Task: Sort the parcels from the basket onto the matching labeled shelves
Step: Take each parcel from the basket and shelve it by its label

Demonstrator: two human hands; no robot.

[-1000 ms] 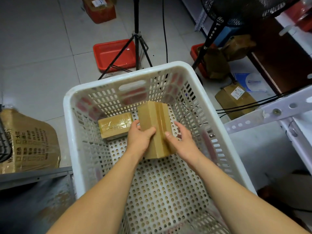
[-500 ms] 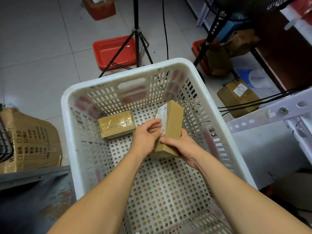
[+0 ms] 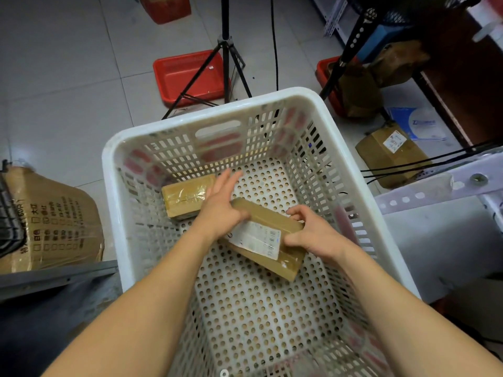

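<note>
A white perforated basket [image 3: 117,202] stands on the floor below me. Inside it, a long brown parcel [image 3: 283,259] with a white shipping label facing up lies tilted across the middle. My right hand [image 3: 313,232] grips its right end, fingers curled over the top edge. My left hand [image 3: 220,202] rests against the parcel's left end with fingers stretched forward. A second, smaller taped brown parcel [image 3: 182,197] lies flat in the basket's far left corner, partly behind my left hand.
A black tripod [image 3: 226,63] and a red tray [image 3: 174,74] stand on the tiled floor beyond the basket. Brown boxes [image 3: 386,156] lie at right beside a white metal shelf rail [image 3: 435,186]. A large printed carton [image 3: 54,221] sits at left.
The parcel stood on end between both hands; it has been turned so its label faces up and lies lower across the basket. My left hand has straightened its fingers.
</note>
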